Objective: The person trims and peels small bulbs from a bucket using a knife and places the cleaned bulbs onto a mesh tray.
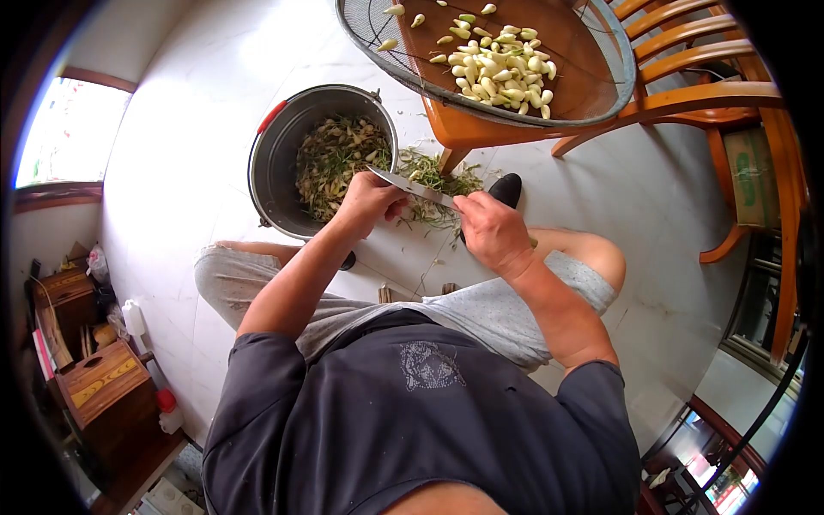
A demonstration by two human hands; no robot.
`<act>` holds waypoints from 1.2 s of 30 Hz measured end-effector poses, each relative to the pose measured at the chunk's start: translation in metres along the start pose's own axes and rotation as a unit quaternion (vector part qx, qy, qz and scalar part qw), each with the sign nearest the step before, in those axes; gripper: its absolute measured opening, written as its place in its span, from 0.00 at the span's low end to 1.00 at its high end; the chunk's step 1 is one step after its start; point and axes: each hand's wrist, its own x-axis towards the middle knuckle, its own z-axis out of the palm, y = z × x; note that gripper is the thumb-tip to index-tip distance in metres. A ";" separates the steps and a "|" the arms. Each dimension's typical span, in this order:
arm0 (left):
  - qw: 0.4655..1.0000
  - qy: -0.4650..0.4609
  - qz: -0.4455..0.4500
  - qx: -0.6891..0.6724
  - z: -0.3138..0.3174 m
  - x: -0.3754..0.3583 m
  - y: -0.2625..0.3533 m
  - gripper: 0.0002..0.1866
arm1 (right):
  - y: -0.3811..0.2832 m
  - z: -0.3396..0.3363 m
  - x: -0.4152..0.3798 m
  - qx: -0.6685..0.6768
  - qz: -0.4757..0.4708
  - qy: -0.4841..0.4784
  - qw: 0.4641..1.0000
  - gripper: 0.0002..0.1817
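Note:
My right hand (493, 230) is wrapped round the handle end of a knife (414, 187), whose long blade points left toward my other hand. My left hand (371, 202) has its fingers curled at the blade's tip, beside the bucket's right rim; what its fingers hold is too small to make out. The grey metal bucket (268, 176) with a red grip on its handle holds many unpeeled bulbs (330, 159) with green stalks. Peeled pale bulbs (506, 69) lie heaped in a round mesh sieve (592, 86) above right.
The sieve rests on a wooden chair (455, 129). Green trimmings (442, 172) are strewn on the pale tiled floor (197, 112) beside the bucket. A dark shoe (505, 190) is near them. At the left stand wooden boxes (103, 378); another wooden chair (717, 94) is at the right.

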 end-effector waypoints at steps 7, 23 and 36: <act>0.999 -0.009 0.034 0.017 -0.005 -0.006 0.008 0.12 | 0.036 -0.002 -0.013 -0.027 0.220 -0.148 0.964 0.07; 0.908 0.009 -0.026 -0.419 -0.005 0.018 -0.046 0.04 | 0.004 -0.004 0.013 0.159 0.078 0.007 0.984 0.08; 0.870 0.031 -0.067 -0.487 0.027 0.007 -0.028 0.04 | -0.002 -0.003 0.010 0.020 -0.006 0.001 1.000 0.10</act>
